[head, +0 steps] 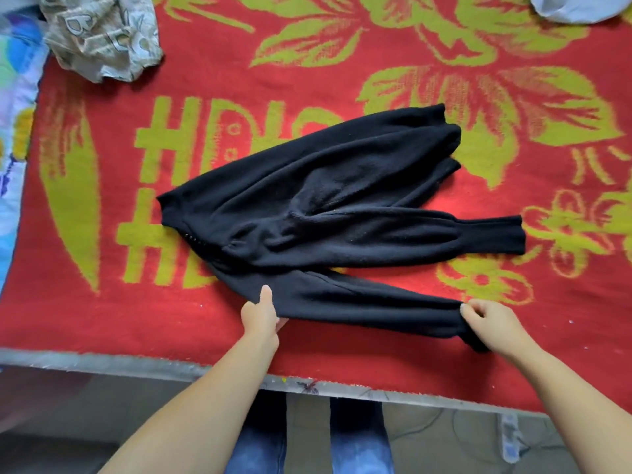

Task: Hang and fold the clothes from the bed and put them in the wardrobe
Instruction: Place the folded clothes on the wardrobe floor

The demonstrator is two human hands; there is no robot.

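Black sweater (328, 206) lies on the red blanket (102, 323), near sleeve stretched along the bed's edge. Risk here: pull that sleeve unevenly and the bunched body (already creased in the middle) drags out of shape. Left hand (261, 319) pinches the sleeve near the shoulder, thumb on top; right hand (492, 325) grips the cuff, fingers curled tight

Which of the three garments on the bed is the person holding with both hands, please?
The black sweater spread mid-blanket: the left hand and right hand grip its near sleeve. The beige patterned garment and pale garment lie untouched at the far corners.
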